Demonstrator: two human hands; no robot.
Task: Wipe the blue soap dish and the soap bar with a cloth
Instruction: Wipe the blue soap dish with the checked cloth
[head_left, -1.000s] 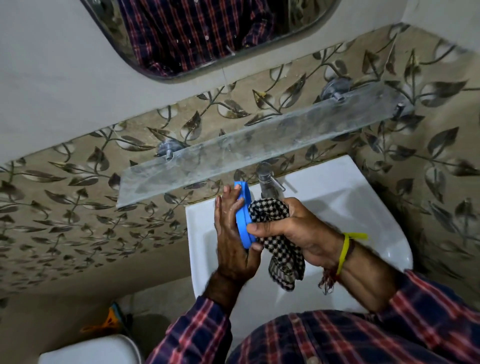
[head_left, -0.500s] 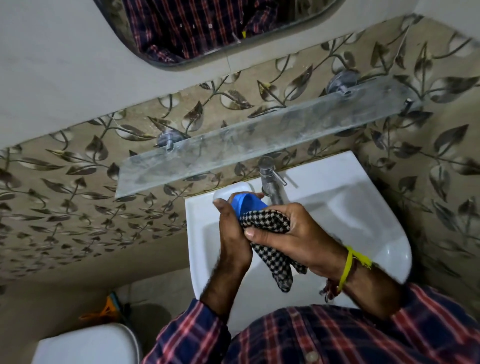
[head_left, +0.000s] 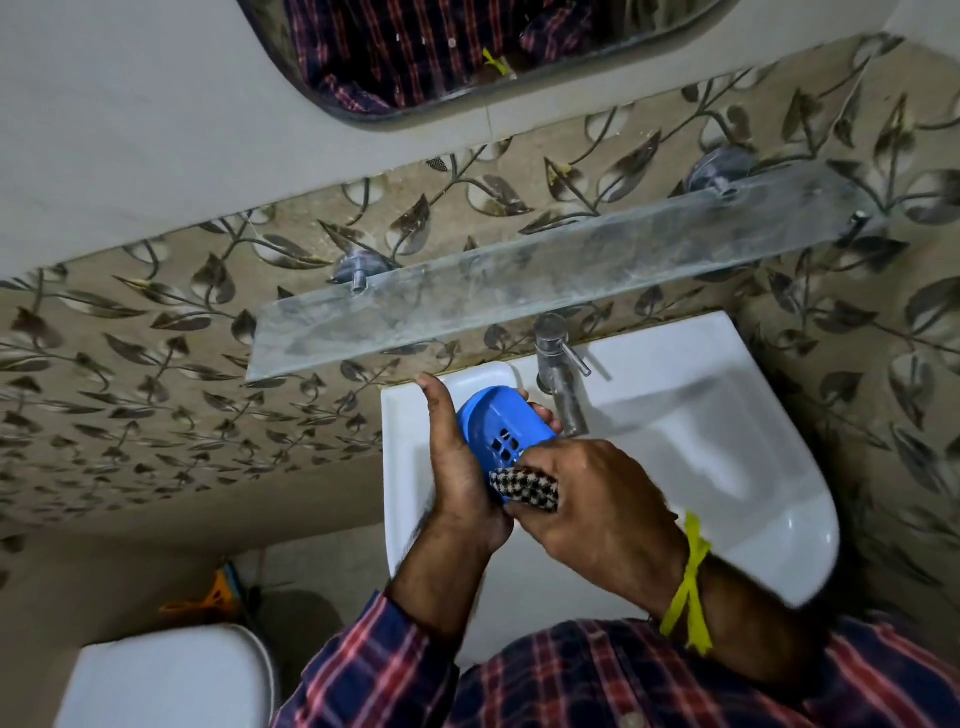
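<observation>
Turned since a second ago, the blue soap dish (head_left: 498, 423) now shows its slotted, glossy moulded face above the white basin (head_left: 727, 441). Left hand (head_left: 457, 467) fingers cup its rim; light, rigid, probably slippery. Right hand (head_left: 597, 499) clenches the soft checked cloth (head_left: 524, 486) against its near end.

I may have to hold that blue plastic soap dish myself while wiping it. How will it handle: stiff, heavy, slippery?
The blue plastic soap dish likely stays stiff: it keeps its oval shape in the left hand. Probably light, since it is thin-walled with drain slots. Its smooth surface may be slippery; the right hand presses the checked cloth against its near edge.
</observation>
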